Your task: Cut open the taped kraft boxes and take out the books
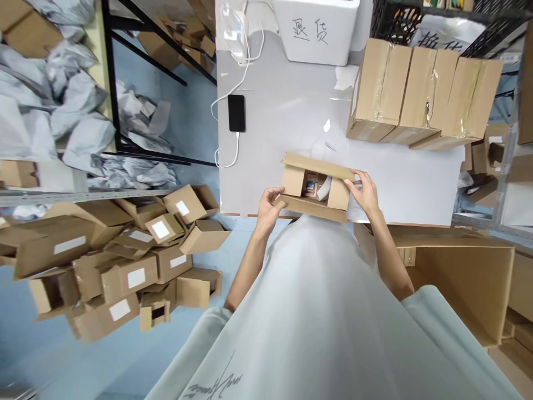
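Note:
A small brown cardboard box (315, 209) sits at the table's near edge, its long flaps spread and its short end flaps folded partly inward. Through the gap between them I see a small colourful printed pack (311, 184) and a white item (323, 189) whose kind I cannot make out. My left hand (270, 206) pinches the near flap at its left corner. At the far right corner, my right hand (363, 192) grips the far flap between thumb and fingers.
Taped cartons (428, 94) stand at the back right, beside a white bin (316, 33). A black phone (237, 113) with a white cable lies at left. Opened boxes (135, 278) pile on the floor left; a large open carton (458, 289) stands right.

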Demonstrator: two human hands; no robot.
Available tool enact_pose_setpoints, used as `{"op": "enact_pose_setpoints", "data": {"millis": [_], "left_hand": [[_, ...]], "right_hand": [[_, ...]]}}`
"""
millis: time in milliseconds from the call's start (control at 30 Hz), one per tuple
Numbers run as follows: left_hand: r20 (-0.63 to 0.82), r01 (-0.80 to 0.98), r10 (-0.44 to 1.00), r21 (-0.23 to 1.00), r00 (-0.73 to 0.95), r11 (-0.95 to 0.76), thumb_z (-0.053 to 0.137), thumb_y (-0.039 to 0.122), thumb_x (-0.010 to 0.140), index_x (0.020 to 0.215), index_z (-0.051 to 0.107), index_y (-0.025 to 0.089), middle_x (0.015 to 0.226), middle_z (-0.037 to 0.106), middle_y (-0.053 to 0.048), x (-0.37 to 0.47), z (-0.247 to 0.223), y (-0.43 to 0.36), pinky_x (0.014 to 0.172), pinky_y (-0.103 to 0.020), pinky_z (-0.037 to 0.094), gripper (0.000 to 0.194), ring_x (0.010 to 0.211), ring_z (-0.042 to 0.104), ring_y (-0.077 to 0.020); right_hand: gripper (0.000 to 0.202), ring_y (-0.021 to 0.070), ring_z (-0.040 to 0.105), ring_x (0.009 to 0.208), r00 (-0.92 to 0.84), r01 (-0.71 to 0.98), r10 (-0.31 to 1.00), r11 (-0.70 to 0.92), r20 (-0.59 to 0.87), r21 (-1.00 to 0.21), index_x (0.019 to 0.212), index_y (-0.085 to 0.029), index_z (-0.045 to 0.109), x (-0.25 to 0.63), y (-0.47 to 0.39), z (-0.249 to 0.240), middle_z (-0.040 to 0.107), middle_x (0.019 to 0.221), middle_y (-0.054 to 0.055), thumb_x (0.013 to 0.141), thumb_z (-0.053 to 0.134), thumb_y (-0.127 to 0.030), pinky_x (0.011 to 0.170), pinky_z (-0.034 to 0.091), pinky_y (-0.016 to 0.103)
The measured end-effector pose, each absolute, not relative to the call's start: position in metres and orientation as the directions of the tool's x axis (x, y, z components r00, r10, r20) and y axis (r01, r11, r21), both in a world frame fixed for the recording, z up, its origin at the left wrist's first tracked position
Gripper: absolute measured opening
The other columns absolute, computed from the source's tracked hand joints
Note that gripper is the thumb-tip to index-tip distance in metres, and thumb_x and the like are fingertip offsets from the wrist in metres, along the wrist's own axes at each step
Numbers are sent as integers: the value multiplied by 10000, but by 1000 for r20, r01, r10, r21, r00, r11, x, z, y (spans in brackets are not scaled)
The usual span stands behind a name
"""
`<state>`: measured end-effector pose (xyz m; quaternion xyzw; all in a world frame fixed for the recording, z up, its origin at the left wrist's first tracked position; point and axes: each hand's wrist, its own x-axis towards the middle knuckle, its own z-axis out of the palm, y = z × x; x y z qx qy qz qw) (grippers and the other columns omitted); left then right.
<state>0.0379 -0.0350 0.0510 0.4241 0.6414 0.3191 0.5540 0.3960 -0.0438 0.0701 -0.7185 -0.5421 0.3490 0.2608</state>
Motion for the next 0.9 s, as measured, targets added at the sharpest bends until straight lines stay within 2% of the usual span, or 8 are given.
{"op": "enact_pose_setpoints", "data": {"millis": [133, 233, 333, 400, 500, 633, 767, 900], "left_hand": [[-391, 324, 916, 881, 90, 344, 750, 243, 712, 1331, 600, 257, 1517, 701, -134, 23, 43, -43, 1345, -521, 472, 637, 1523, 632, -303], [-382, 395, 916, 866, 123, 307, 793, 274, 769, 1419, 597, 248, 1552, 650, -155, 19, 37, -47, 1269, -524, 544, 680, 1541, 603, -327], [-340, 469, 932, 848, 125, 247, 852, 324, 813, 1583, 536, 245, 1609, 542, -198, 25, 28, -45, 1188, -521, 594, 836, 1556, 560, -368], [-285, 526, 951, 830, 116, 185, 898, 412, 844, 1689, 450, 213, 1639, 476, -237, 36, 22, -45, 1285, -565, 508, 977, 1597, 497, -402], [-229, 600, 967, 791, 109, 120, 863, 609, 917, 1763, 342, 142, 1673, 436, -295, 53, 20, -50, 1404, -614, 319, 1098, 1652, 396, -448], [-203, 670, 974, 737, 100, 85, 751, 726, 978, 1787, 305, 148, 1726, 414, -324, 66, 34, -56, 1385, -687, 287, 1090, 1660, 373, -491], [-153, 744, 972, 668, 178, -31, 811, 552, 974, 1719, 481, 255, 1851, 298, -259, 82, 53, -41, 1396, -716, 219, 867, 1761, 205, -496], [-164, 749, 949, 655, 270, -100, 789, 287, 936, 1750, 459, 235, 1916, 187, -221, 105, 63, -11, 1425, -712, 133, 880, 1804, 74, -470]], "right_hand": [[598, 258, 731, 912, 237, 714, 941, -337, -241, -614, 948, -232, 714, 403, 8, 63, 801, 1035, 121, 1159, 396, -691, 927, 559, 363], [608, 239, 620, 785, 366, 683, 859, -509, -357, -523, 715, -258, 574, 401, 38, 46, 654, 699, 55, 1162, 436, -645, 773, 478, 320], [570, 204, 522, 694, 429, 594, 776, -628, -463, -503, 647, -271, 507, 395, 55, 31, 495, 580, -9, 1140, 548, -555, 691, 419, 307], [527, 201, 530, 702, 454, 585, 759, -649, -466, -487, 661, -259, 540, 391, 61, 27, 535, 609, -2, 1130, 586, -495, 715, 434, 306], [460, 234, 633, 814, 491, 616, 761, -647, -424, -449, 761, -219, 654, 384, 68, 27, 723, 797, 93, 1140, 563, -464, 838, 497, 327], [441, 320, 725, 1083, 481, 644, 789, -613, -381, -458, 1108, -147, 773, 382, 67, 34, 808, 1105, 208, 1148, 531, -515, 1028, 549, 407], [556, 349, 687, 1296, 500, 726, 857, -494, -126, -478, 1514, -172, 610, 381, 31, 60, 658, 1456, 235, 1146, 506, -575, 1107, 566, 490], [424, 330, 685, 1197, 417, 788, 908, -381, -37, -484, 1405, -223, 597, 355, -28, 88, 636, 1342, 182, 1142, 507, -544, 1063, 587, 486]]}}
